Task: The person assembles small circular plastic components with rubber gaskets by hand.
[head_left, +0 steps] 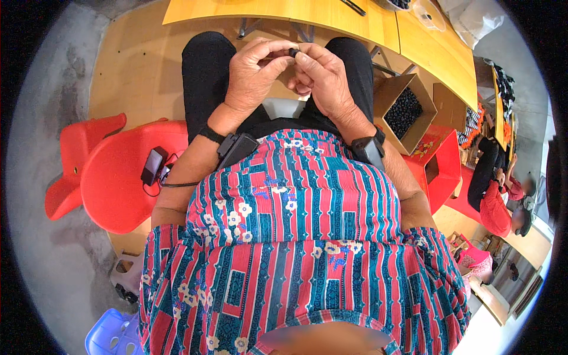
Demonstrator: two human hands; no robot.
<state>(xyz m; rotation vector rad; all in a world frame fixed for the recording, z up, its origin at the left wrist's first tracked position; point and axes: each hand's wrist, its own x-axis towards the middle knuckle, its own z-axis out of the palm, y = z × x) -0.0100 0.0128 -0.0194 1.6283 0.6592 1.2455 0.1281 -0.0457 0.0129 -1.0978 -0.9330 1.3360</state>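
Above my lap, both hands meet at a small black round piece (pixel 293 52), too small to name more exactly. My left hand (pixel 255 71) pinches it from the left with thumb and forefinger. From the other side, my right hand (pixel 322 74) grips it between thumb and forefinger, its other fingers curled in. To the right of my knee, a cardboard box (pixel 384 94) holds a heap of small black pieces (pixel 405 112). Each wrist wears a black strapped device.
Ahead of my knees runs a yellow table (pixel 331 23), with a clear round container (pixel 429 15) at its far right. A red chair (pixel 112 183) with a black device (pixel 154 165) stands at left. Beneath the box is a red stool (pixel 438 171). Other people (pixel 497 204) sit far right.
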